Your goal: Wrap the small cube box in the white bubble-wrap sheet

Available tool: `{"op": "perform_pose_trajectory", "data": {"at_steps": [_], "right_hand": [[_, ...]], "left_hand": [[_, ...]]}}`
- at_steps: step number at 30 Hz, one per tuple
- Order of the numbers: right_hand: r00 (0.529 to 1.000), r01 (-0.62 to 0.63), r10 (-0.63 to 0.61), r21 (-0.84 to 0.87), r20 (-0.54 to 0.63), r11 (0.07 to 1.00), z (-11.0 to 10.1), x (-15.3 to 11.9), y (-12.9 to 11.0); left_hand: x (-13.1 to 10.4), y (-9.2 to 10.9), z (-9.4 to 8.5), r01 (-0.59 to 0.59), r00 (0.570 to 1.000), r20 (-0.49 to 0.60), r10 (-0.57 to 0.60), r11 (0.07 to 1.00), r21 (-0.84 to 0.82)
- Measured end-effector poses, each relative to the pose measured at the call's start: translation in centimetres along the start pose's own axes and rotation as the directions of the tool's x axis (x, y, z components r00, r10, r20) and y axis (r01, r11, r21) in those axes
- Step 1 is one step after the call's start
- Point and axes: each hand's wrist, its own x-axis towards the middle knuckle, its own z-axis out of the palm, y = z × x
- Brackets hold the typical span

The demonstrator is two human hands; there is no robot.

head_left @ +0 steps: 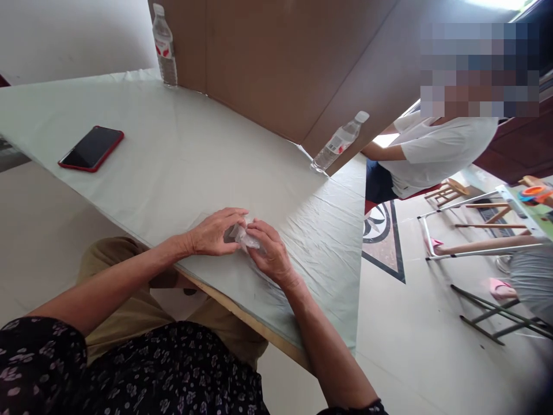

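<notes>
A crumpled piece of clear plastic [249, 239] is bunched between my two hands, just above the pale table cover [194, 155]. My left hand [217, 231] comes in from the left, its fingers curled round the left side of the plastic. From the right, my right hand [271, 251] has its fingers and thumb pressed on the other side. The fingertips of both hands nearly meet at the top. More thin clear film seems to lie under and beside the hands, but its outline is hard to make out.
A phone in a red case [92, 148] lies at the left. One water bottle [165, 49] stands at the back left, another bottle [339, 143] at the right, both by a brown cardboard panel [276, 63]. Beyond it sits a person in a white shirt [444, 147].
</notes>
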Motion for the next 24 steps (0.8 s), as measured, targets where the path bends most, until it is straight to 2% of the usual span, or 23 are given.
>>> {"op": "perform_pose_trajectory", "data": {"at_steps": [4,8,11,13,16,18,21,22,24], "right_hand": [[0.998,0.062,-0.058,-0.131,0.027,0.989,0.5,-0.1,0.7],[0.995,0.099,-0.095,-0.169,0.031,0.981,0.9,-0.2,1.1],[0.993,0.118,-0.115,-0.16,0.027,0.98,0.9,-0.1,1.2],[0.996,0.091,-0.088,-0.122,0.024,0.988,0.7,0.3,1.1],[1.0,-0.017,0.017,0.009,0.019,1.0,-0.2,1.6,1.1],[0.988,-0.148,0.139,0.139,0.072,0.979,-1.0,2.7,1.3],[0.914,-0.398,0.329,0.359,0.238,0.844,-1.6,4.3,2.0],[0.885,-0.463,0.379,0.421,0.27,0.78,-1.6,4.8,2.3],[0.846,-0.529,0.464,0.517,0.262,0.673,-1.1,5.6,2.8]], "left_hand": [[0.0,-1.0,-0.8,-0.091,0.993,0.079,0.086,0.994,0.065],[0.4,-1.9,-0.8,-0.136,0.986,0.109,0.123,0.984,0.114],[0.2,-2.4,-0.3,-0.099,0.994,0.061,0.094,0.992,0.075],[0.1,-2.5,0.0,-0.032,0.999,0.036,0.032,0.999,-0.008],[0.7,-2.2,-0.3,0.141,0.99,0.045,-0.134,0.969,-0.205],[1.4,-1.8,-0.9,0.296,0.955,0.13,-0.266,0.89,-0.346],[2.6,-1.5,-1.8,0.48,0.876,0.273,-0.398,0.773,-0.414],[3.0,-1.5,-2.0,0.51,0.859,0.275,-0.431,0.765,-0.393],[3.5,-1.6,-2.0,0.539,0.842,0.219,-0.493,0.778,-0.322]]}}
